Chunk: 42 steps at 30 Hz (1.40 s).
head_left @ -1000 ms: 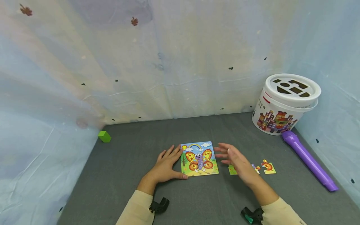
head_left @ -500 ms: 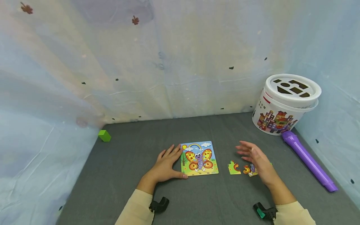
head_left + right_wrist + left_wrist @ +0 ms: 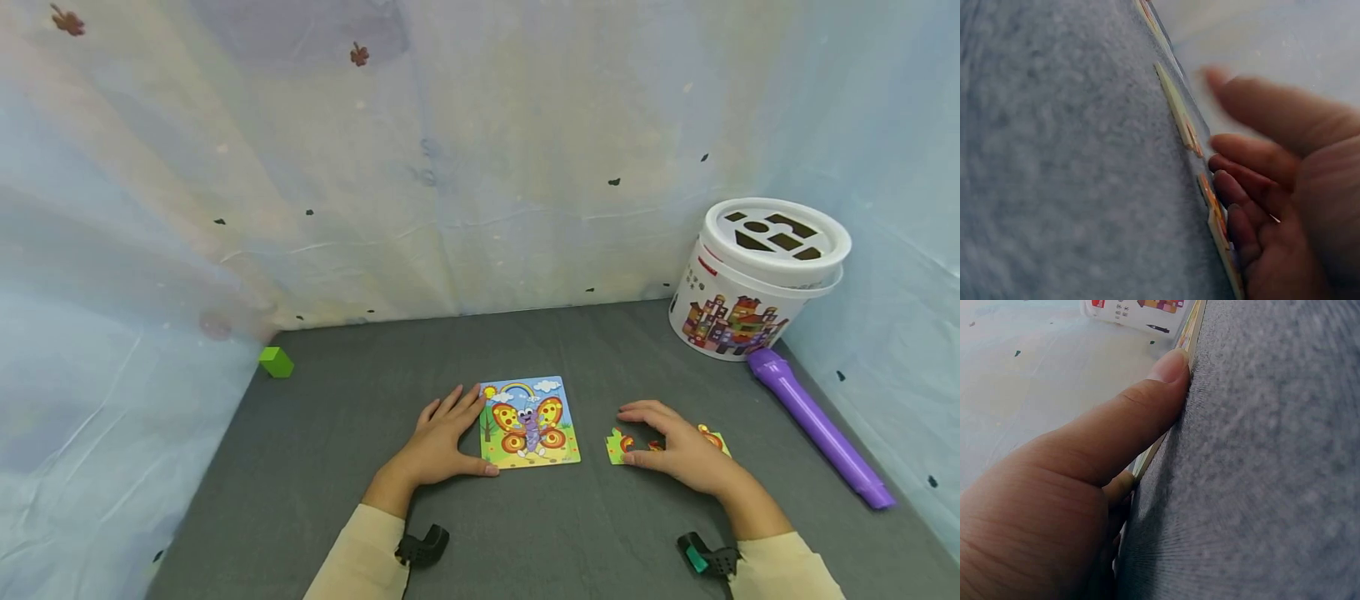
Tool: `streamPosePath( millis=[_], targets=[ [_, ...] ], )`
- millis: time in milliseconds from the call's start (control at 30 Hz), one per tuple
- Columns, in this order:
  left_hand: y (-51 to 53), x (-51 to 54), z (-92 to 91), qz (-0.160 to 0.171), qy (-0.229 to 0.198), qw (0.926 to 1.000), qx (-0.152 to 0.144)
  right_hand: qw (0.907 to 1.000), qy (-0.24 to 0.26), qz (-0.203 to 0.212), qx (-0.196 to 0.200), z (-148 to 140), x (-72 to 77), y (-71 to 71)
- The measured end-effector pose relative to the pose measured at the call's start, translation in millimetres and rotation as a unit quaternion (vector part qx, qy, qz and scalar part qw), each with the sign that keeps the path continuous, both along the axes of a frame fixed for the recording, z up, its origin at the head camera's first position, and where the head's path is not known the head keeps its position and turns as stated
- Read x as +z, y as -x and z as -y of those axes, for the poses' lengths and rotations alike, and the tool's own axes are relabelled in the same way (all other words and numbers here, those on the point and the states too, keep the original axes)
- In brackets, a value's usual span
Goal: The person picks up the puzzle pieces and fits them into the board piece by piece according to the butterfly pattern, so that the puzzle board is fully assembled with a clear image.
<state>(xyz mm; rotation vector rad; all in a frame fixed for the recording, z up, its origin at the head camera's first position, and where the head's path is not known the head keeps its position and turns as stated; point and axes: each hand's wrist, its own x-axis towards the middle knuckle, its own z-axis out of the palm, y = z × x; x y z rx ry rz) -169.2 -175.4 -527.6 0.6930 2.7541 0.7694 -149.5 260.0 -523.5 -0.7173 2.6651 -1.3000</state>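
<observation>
Butterfly board [image 3: 529, 422], one, square, picture side up, lying flat on the grey surface [image 3: 525, 542]. At its left edge and near left corner: left hand [image 3: 438, 442], fingers spread and thumb apart, tips against the edge, not clamped. To the board's right, well apart from it: loose puzzle pieces, comprising a left piece [image 3: 614, 450], a middle piece [image 3: 656, 446] mostly covered, and a right piece [image 3: 717, 442] partly covered. Over these: right hand [image 3: 682, 450], thumb and fingers apart, apparently holding nothing; contact with a piece cannot be told. Step in hand, by judgement: left hand steadying the board, right hand at the pieces; a next move there would call for a pinch by the thin edges. Behind, to the right: white bucket [image 3: 738, 317] with a cut-out lid, a purple tube [image 3: 819, 427] beside its foot. Far left: green block [image 3: 276, 362]. View differences: the head view alone gives the board's full picture; the left wrist view shows its pale edge meeting the thumb; the right wrist view shows pieces edge-on, flat, beside fingers that block them from above.
</observation>
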Motion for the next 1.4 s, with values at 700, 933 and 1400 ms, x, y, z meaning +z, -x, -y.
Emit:
streamPosePath(
  millis=[700,933,1400],
  targets=[
    [-0.4,-0.5,0.9,-0.001,-0.002,1.0,0.001,0.9945,0.018,-0.084,-0.06,23.0,1.0,-7.1],
    [-1.1,1.7,0.0,0.001,-0.002,1.0,0.001,0.9931,0.066,-0.036,-0.09,42.3,5.3,-15.1],
    [-0.6,0.1,0.7,-0.006,-0.002,1.0,0.001,0.9878,0.152,0.016,-0.03,92.1,-3.7,-28.1]
  ],
)
